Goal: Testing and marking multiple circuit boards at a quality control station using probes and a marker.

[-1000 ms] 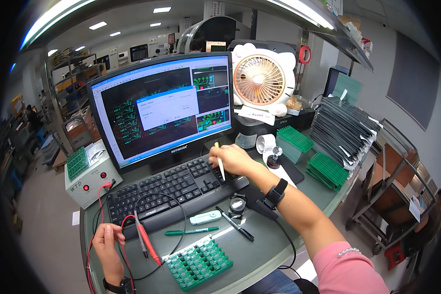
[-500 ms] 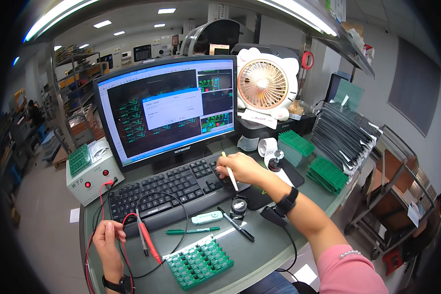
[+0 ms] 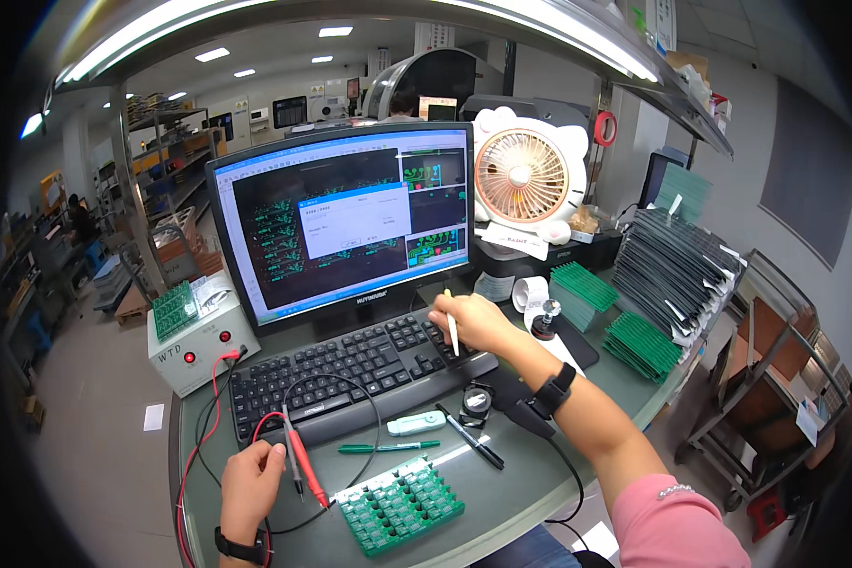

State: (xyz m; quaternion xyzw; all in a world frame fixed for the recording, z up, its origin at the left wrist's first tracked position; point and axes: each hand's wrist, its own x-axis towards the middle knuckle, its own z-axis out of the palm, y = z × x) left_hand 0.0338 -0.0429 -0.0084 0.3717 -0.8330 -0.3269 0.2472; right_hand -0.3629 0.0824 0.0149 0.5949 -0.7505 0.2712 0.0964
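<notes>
My right hand (image 3: 473,322) is over the number-pad end of the black keyboard (image 3: 350,367), with a slim cream-white stick (image 3: 452,333) gripped between its fingers. My left hand (image 3: 251,481) is at the left of the desk, its fingers curled and thumb pressed in. What it holds, if anything, is hidden. Right beside its thumb lie a red test probe (image 3: 307,468) and a black test probe (image 3: 293,452), their leads running back left. A green circuit board panel (image 3: 402,504) lies just right of the probes.
Behind the keyboard stands a monitor (image 3: 341,222) showing a dialog window. A white tester box (image 3: 204,341) is at left, a white fan (image 3: 521,175) at right. A green pen (image 3: 388,447), black marker (image 3: 471,437) and stacked green boards (image 3: 642,346) lie about.
My left hand has moved right and down, close beside the probes. My right hand still grips the stick over the number pad. The whole view has shifted slightly.
</notes>
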